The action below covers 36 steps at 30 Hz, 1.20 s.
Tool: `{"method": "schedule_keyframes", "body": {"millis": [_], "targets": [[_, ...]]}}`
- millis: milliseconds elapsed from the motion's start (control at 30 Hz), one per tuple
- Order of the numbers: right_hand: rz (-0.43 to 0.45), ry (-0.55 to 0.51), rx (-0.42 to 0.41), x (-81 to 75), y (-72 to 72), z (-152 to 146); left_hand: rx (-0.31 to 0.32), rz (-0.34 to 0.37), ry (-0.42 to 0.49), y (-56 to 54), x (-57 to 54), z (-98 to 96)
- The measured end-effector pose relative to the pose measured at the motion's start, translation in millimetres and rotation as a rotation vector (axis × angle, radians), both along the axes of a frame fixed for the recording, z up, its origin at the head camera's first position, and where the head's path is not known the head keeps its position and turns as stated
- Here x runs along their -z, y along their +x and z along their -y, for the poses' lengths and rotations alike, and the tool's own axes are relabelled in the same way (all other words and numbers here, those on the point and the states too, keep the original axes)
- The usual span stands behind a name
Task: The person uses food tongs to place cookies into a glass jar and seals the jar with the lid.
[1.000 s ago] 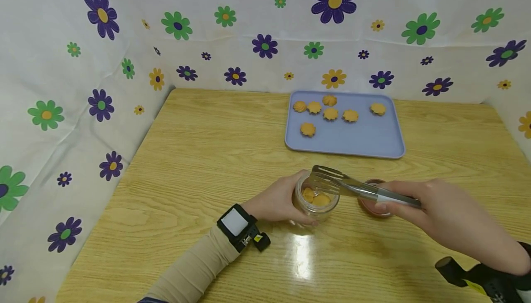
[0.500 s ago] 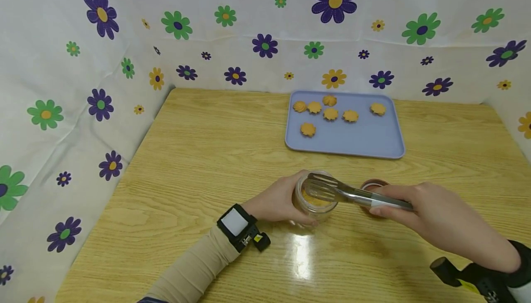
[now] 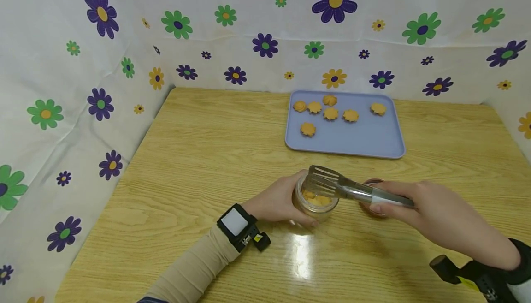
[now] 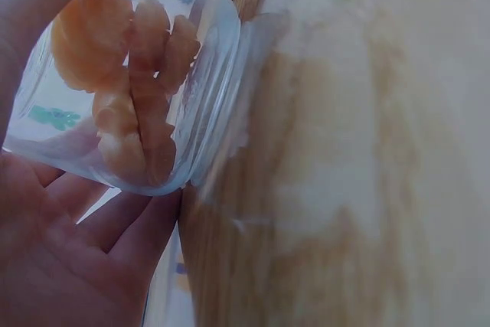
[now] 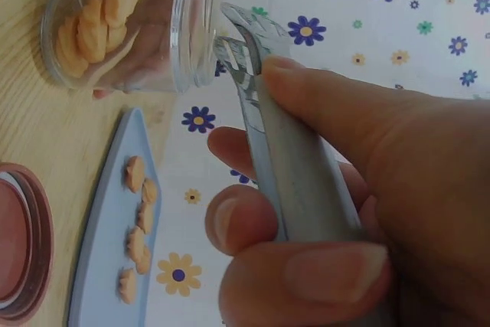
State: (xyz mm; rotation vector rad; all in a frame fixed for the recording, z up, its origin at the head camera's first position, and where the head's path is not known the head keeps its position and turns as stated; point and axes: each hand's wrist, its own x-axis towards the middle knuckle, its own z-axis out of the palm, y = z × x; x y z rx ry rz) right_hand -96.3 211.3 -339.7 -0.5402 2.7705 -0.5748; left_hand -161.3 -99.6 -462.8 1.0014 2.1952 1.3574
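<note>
My left hand [image 3: 286,201] grips a clear jar [image 3: 317,210] from its left side, fingers and thumb around the wall. Several golden cookies [image 4: 134,89] lie inside the jar, seen through the wall in the left wrist view. My right hand [image 3: 439,215] holds metal tongs [image 3: 352,190] by the handles, thumb on one arm and fingers against the other. The slotted tong ends reach over the jar mouth, spread apart with nothing between them. In the right wrist view, the tong ends [image 5: 249,32] are just outside the jar's rim.
Toward the back, a blue tray [image 3: 352,141] carries several cookies, mostly on its left half. A reddish-brown round lid [image 5: 19,243] lies on the wooden table [image 3: 199,155] right of the jar, partly behind my right hand in the head view. Flower-printed cloth [image 3: 249,21] borders the table.
The tongs dipped toward the jar mouth with their ends closer together, then rose slightly and spread. My right hand has shifted a little left; the left hand and jar stay in place.
</note>
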Motion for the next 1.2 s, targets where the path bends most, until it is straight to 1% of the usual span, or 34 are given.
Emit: {"method": "schedule_keyframes", "body": {"millis": [67, 167, 267, 333, 500, 633, 733, 900, 1000, 1200], "targets": [[-0.001, -0.014, 0.015, -0.5, -3.9, -2.1, 0.000, 0.006, -0.002, -0.3, 0.1, 0.3], [-0.036, -0.045, 0.043, -0.9, -12.3, -6.5, 0.005, 0.012, 0.002, -1.0, -0.2, 0.9], [-0.067, -0.057, 0.099, -0.8, -24.4, -11.0, 0.010, 0.011, 0.004, -1.3, -0.5, 1.1], [-0.087, -0.071, 0.144, 0.4, -33.6, -14.7, 0.010, -0.004, 0.001, -2.0, -0.3, 1.0], [-0.168, -0.093, 0.220, 8.5, -55.8, -25.2, 0.015, -0.004, 0.003, -2.7, 0.9, 1.0], [-0.227, -0.077, 0.239, 17.8, -71.5, -31.6, 0.014, 0.008, 0.001, -1.2, 0.8, 1.2], [-0.239, -0.049, 0.248, 23.8, -82.7, -33.8, 0.011, 0.012, 0.003, -0.4, 0.2, 1.2], [-0.214, -0.003, 0.273, 30.8, -100.3, -35.3, 0.011, 0.012, 0.007, -0.4, 0.4, 1.3], [-0.201, 0.016, 0.282, 34.7, -108.4, -35.2, 0.013, 0.011, 0.006, -0.6, 1.4, 1.2], [-0.239, 0.028, 0.286, 45.0, -121.9, -32.5, 0.015, 0.010, 0.009, -1.0, 1.5, 1.4]]}}
